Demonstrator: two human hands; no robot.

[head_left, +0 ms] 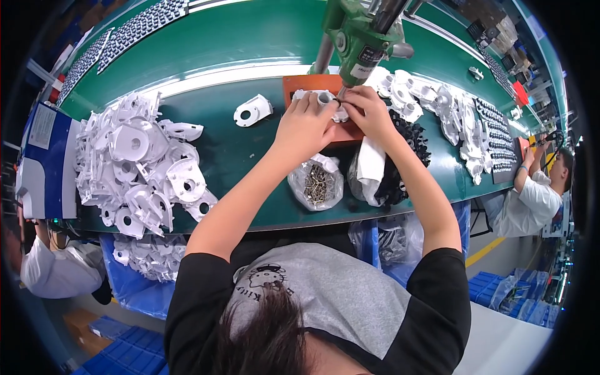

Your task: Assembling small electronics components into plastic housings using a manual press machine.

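A white moulded plastic housing (324,97) with a round collar lies on the orange base (300,83) of a green bench press (356,50). My left hand (303,130) is closed on the housing's near left side, pressing it against the base. My right hand (370,114) is at the housing's right, just under the press head. Its thumb and forefinger pinch together beside the collar; a small dark piece shows at their tips, too small to name. Fingers hide much of the housing. Another white housing (253,110) lies apart on the green table to the left.
Left, a large heap of white housings (131,147) stands beside a blue-and-white machine (47,162). Nearer me are a bag of small metal pins or screws (319,186), a white bag (370,165) and black parts (417,140). More white parts (459,119) lie right; a co-worker (531,200) sits beyond.
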